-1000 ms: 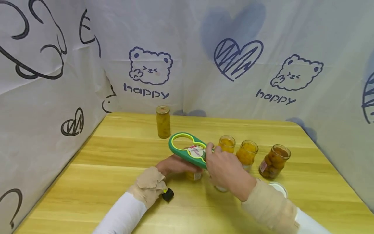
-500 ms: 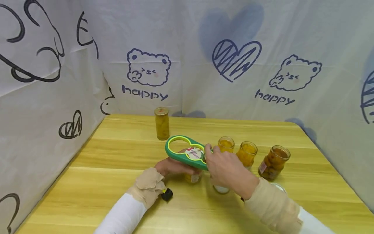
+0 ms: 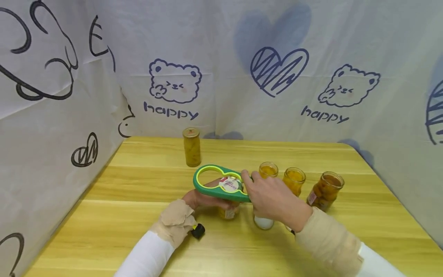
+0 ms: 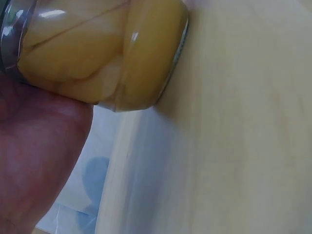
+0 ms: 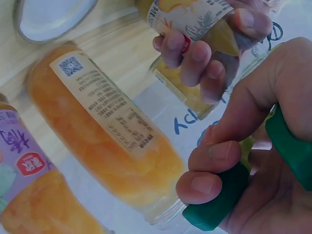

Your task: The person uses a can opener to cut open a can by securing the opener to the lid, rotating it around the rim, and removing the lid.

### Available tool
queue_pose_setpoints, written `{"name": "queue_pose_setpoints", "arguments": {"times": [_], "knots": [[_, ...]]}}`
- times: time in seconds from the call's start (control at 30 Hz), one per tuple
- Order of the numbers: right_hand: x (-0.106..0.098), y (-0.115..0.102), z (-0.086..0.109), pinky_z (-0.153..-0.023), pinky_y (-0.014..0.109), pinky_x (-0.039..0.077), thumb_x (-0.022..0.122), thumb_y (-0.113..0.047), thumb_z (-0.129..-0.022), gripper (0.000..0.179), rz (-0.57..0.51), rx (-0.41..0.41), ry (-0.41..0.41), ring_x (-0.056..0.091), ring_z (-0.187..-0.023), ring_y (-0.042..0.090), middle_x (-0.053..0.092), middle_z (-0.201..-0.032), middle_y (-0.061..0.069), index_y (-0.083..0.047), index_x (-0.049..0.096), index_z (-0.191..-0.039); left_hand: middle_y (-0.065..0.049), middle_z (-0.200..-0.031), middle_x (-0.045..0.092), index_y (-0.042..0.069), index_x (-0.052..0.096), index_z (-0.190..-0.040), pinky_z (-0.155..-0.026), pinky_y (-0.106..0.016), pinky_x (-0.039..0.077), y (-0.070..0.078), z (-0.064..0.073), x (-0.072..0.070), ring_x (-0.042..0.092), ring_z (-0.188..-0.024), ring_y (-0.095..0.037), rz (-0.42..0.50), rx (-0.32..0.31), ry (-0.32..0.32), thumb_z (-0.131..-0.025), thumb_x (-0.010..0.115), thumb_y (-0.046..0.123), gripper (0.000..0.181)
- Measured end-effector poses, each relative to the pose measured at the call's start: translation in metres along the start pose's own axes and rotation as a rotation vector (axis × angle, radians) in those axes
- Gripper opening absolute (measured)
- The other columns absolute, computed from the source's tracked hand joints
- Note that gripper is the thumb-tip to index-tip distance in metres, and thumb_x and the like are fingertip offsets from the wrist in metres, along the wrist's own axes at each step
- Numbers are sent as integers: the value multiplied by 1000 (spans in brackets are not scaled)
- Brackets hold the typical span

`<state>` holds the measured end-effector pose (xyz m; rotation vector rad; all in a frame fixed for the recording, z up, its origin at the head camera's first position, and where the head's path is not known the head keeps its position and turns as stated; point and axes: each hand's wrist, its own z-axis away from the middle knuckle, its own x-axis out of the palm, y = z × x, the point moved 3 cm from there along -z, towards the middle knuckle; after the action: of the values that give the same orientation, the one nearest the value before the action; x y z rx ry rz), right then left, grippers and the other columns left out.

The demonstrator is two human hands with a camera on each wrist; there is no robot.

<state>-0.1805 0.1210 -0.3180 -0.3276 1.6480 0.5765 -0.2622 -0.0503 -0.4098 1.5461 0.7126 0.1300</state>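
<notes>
In the head view my left hand (image 3: 207,199) grips a glass jar (image 3: 227,212) of yellow fruit pieces near the table's middle. The left wrist view shows the jar's lower side (image 4: 83,58) close to the tabletop; in the right wrist view the left fingers (image 5: 195,58) wrap round its labelled side. A green jar opener (image 3: 221,193) with yellow-lined round openings lies over the jar's top, and a printed lid (image 3: 230,184) shows through one opening. My right hand (image 3: 275,198) grips the opener's right end, fingers curled round the green handle (image 5: 219,200).
Three lidless jars of fruit, an orange one (image 3: 268,170), another orange one (image 3: 294,181) and a darker one (image 3: 325,192), stand right of the hands. A tall lidded jar (image 3: 192,148) stands at the back left. A white disc-shaped lid (image 3: 264,222) lies below my right hand.
The opener's far left end has swung toward me, so it lies more crosswise. My right hand has shifted slightly to the right with it. The left hand keeps its hold on the jar.
</notes>
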Motion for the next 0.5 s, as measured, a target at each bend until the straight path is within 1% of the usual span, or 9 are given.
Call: {"name": "queue_pose_setpoints", "arguments": {"times": [0.2, 0.27, 0.4, 0.5], "knots": [[0, 1, 0, -36, 23, 28, 76, -14, -81, 62, 37, -41, 57, 37, -44, 14, 59, -87, 10, -4, 47, -135, -33, -133, 58, -10, 50, -136, -112, -22, 44, 2, 2, 0, 55, -116, 5, -20, 15, -3, -88, 76, -2, 55], [0, 2, 0, -36, 23, 27, 76, -15, -81, 62, 56, -48, 69, 36, -44, 14, 60, -88, 10, -4, 47, -136, -34, -129, 60, -11, 52, -133, -110, -23, 46, 4, 1, 0, 57, -113, 5, -13, 30, -14, -88, 75, -3, 51], [-1, 3, 1, -37, 23, 27, 77, -17, -83, 64, 74, -59, 70, 36, -44, 14, 61, -90, 10, -5, 47, -138, -38, -120, 63, -13, 56, -126, -106, -25, 50, 7, -1, 2, 61, -108, 4, 12, 75, -59, -90, 73, -5, 41], [-2, 4, 1, -37, 23, 26, 77, -16, -83, 64, 67, -71, 66, 36, -46, 14, 60, -90, 9, -5, 46, -138, -37, -121, 64, -11, 57, -127, -106, -24, 50, 7, -1, 2, 61, -109, 4, 14, 78, -90, -92, 73, -2, 40]]}}
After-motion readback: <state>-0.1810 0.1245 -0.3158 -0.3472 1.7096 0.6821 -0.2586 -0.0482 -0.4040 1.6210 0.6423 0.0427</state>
